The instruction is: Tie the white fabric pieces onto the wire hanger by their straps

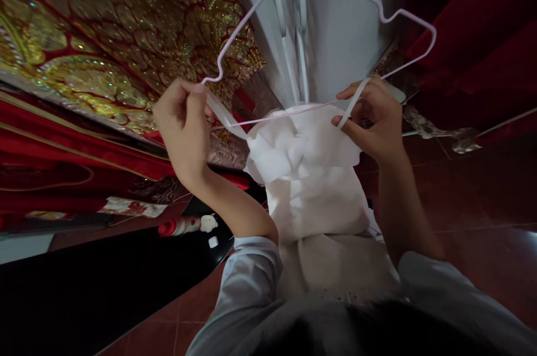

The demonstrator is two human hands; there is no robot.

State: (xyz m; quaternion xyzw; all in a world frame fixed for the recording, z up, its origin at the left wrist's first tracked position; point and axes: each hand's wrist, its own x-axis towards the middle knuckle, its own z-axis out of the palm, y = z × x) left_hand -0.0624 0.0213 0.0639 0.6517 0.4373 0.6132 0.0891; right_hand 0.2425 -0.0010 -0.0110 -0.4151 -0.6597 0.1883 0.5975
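White straps (353, 103) in both hands (184, 132)

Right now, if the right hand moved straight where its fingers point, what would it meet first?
Past the white strap lying across it, the right hand would probably first meet the hanger's lower bar, which crosses toward the left hand, though depth is unclear.

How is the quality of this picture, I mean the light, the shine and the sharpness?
In the head view, light is dim and uneven: the white garment darkens toward the picture's bottom; gold embroidery glitters; the black surface shows almost no detail; a dark shape at the bottom edge looks blurred.
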